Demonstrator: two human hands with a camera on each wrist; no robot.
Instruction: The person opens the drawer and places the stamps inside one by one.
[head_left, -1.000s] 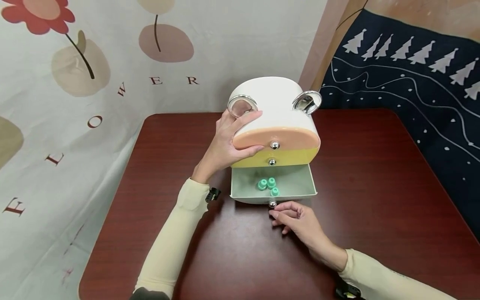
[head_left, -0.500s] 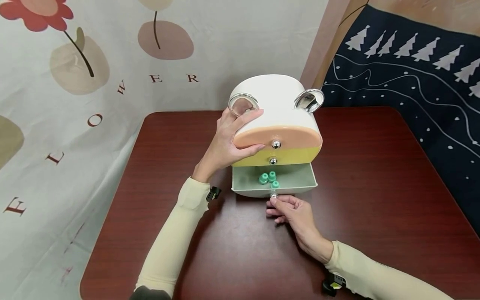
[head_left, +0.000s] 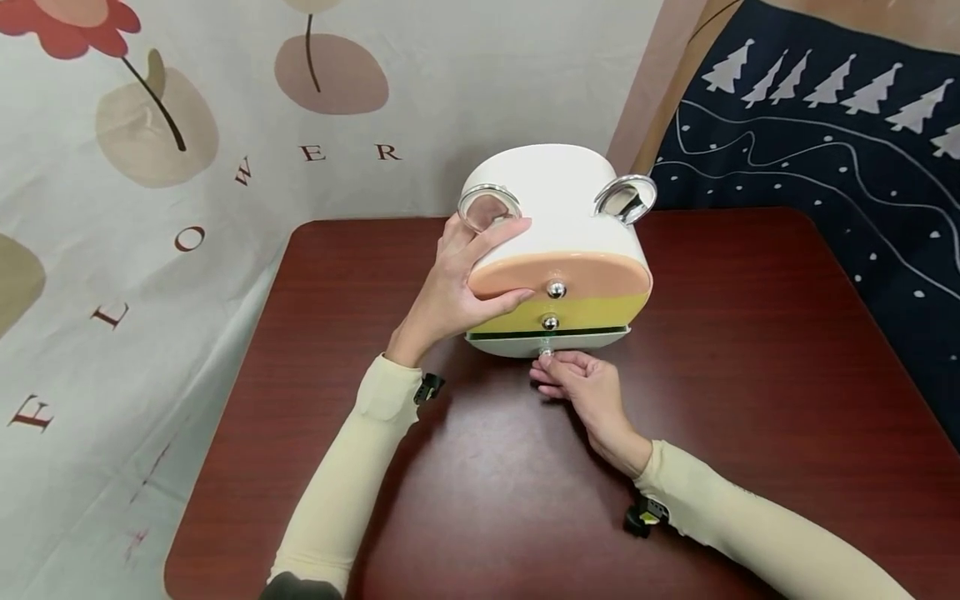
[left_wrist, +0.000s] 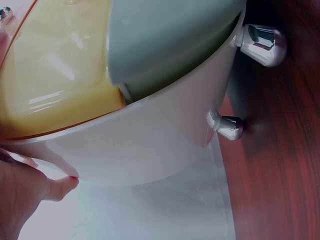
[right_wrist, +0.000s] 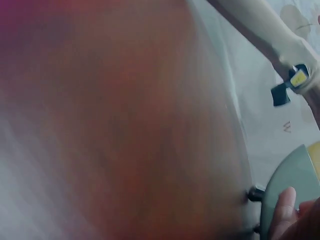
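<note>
A white rounded drawer box with two shiny rings on top stands at the table's far middle. It has a peach top drawer, a yellow middle drawer and a pale green bottom drawer that sticks out only a sliver. My left hand grips the box's left side, thumb on top and fingers on the front. My right hand pinches the bottom drawer's metal knob. The left wrist view shows the box's underside and its chrome feet. The drawer's contents are hidden.
The dark red table stretches bare to the right and towards me. A flower-print cloth hangs behind and left, a navy tree-print cloth at the right. The right wrist view is blurred, with the table and the green drawer's edge.
My right hand has pushed the green drawer from wide open to almost shut, hiding the green caps inside. The left hand has stayed on the box.
</note>
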